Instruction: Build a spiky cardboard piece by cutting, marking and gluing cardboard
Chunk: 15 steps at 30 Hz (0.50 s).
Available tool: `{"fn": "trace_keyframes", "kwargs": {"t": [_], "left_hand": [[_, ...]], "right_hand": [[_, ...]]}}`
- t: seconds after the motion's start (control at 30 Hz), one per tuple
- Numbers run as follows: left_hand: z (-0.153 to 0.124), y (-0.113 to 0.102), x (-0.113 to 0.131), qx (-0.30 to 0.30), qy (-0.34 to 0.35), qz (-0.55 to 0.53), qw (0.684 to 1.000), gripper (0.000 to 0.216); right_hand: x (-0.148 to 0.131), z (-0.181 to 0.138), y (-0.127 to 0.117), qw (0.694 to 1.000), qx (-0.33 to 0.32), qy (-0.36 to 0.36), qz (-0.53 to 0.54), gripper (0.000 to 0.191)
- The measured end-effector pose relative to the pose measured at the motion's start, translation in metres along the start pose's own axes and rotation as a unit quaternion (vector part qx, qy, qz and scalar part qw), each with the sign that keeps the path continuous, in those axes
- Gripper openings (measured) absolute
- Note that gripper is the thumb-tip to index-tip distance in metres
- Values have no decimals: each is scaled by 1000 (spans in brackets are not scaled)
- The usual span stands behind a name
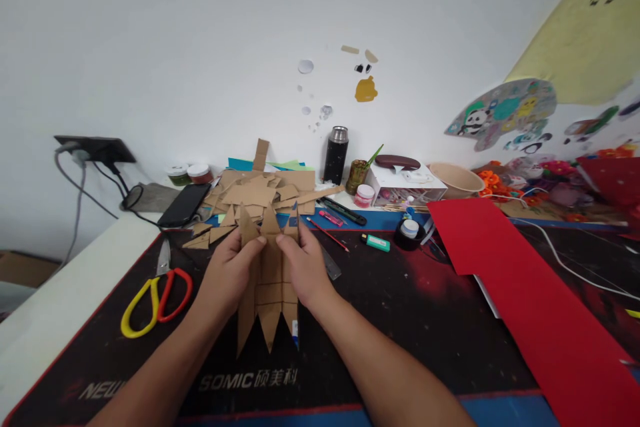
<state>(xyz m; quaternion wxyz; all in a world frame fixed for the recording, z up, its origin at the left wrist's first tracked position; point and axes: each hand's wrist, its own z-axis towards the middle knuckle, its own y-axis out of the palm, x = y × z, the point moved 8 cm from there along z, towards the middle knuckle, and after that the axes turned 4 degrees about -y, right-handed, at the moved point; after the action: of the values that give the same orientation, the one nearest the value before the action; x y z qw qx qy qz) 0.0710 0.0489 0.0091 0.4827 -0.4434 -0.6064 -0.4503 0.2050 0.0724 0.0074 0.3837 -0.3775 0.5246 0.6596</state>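
Note:
Between my two hands is a cut piece of brown cardboard (271, 280) with pointed ends at top and bottom and creases running along it. My left hand (233, 267) grips its left side, thumb on the front face. On the right side, my right hand (306, 263) holds it the same way, its thumb close to the other one. The side panels stand at an angle to the middle panel. Fingers behind the cardboard are hidden. Scissors (159, 293) with one yellow and one red handle lie left of my left hand.
Cardboard scraps (255, 190) are heaped behind my hands. A black flask (337, 155), a box cutter (343, 210), a red pencil (327, 235) and a green glue stick (376, 243) lie or stand beyond. Red card (515, 293) covers the right side; a phone (184, 205) lies at left.

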Motion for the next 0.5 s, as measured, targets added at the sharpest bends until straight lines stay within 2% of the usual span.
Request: {"fn": "trace_keyframes", "kwargs": {"t": [0.23,0.5], "left_hand": [[0,2,4,11,19,28,999,43],[0,2,3,7,7,50,999,46]], "right_hand": [[0,1,0,1000,8,-9,4,20],[3,1,-1,999,3,23,22,21]]}}
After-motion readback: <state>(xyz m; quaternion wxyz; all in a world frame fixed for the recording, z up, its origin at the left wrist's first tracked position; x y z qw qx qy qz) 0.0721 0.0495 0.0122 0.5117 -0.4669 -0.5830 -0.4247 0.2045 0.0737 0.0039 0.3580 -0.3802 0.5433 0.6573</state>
